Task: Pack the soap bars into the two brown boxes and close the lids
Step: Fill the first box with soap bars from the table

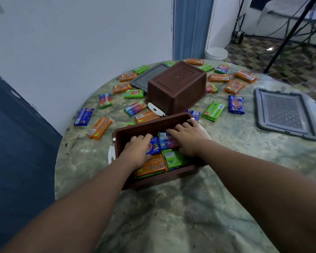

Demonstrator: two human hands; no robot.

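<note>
**Two hands inside the near brown box, arranging soap bars**

Two bare hands of mine are reaching into the near brown box (128, 132), which is sitting open side up on the round marbled table (199, 207) in front of me. My left hand (138, 149) is lying palm down with its fingers curling over the edge of a blue-wrapped soap bar (153, 147), gripping it. My right hand (187, 136) is pressing flat, fingers spread and mostly straight, on a multicoloured soap bar (167, 142) just beside the blue one; its fingertips are reaching toward the box's far wall.

Below my hands, nearer to me, an orange soap bar (151, 167) and a green soap bar (173, 158) are lying side by side in the same box, with more bars showing beneath them.

Just beyond this box, the second brown box (177, 86) is resting upside down, its base facing up. Loose soap bars (234, 105) in orange, green, blue and rainbow wrappers are lying scattered all around it on the tabletop. One grey lid (285, 114) is lying flat well off to my right. Another grey lid (144, 77) is lying behind the upturned box, partly hidden by it.

Past the table, a white bucket (216, 54) is standing on the floor beside a blue door frame (192, 28).
</note>
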